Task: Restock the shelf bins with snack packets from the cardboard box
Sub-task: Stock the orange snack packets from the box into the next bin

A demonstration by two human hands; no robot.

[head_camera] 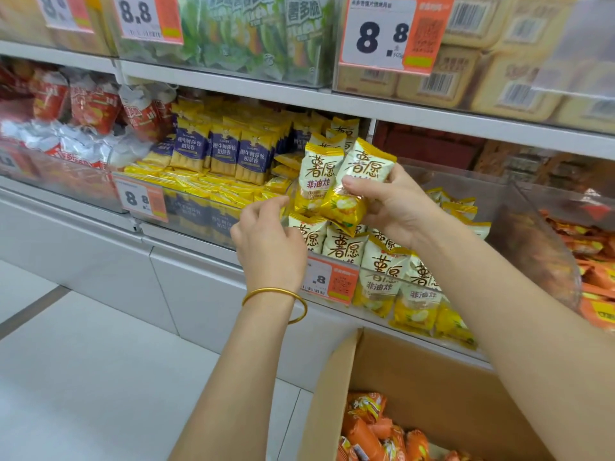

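At the near right, the cardboard box (416, 371) stands open below the shelf, with orange packets (366, 424) heaped in its bottom, and pale floor tiles (83, 377) spread out to its left. Above the box, my left hand (269, 241), a gold bangle (276, 299) on its wrist, is raised with its fingers curled and its forefinger reaching toward what my other hand carries. Whether it has hold of anything I cannot tell. Just to the right, my right hand (389, 201) grips a small bunch of snack packets (332, 181), cream above and yellow below. My fingers are wrapped round their lower halves, and the bunch is held upright over the clear bin (466, 184). That bin holds rows of matching cream-and-yellow packs (382, 271) standing against its front wall, where a price tag (329, 277) is partly hidden by my left wrist. The next bin to the right holds orange-wrapped packs (595, 281) lying flat. In the bin to the left, blue-and-yellow packs (226, 151) stand in a row behind flat yellow ones, and farther left is a bin of red packs (93, 104). On the far upper shelf, green packs (253, 31) fill a clear bin. To their right an "8.8" label (386, 34) hangs in front of beige packs (466, 71) showing barcodes.
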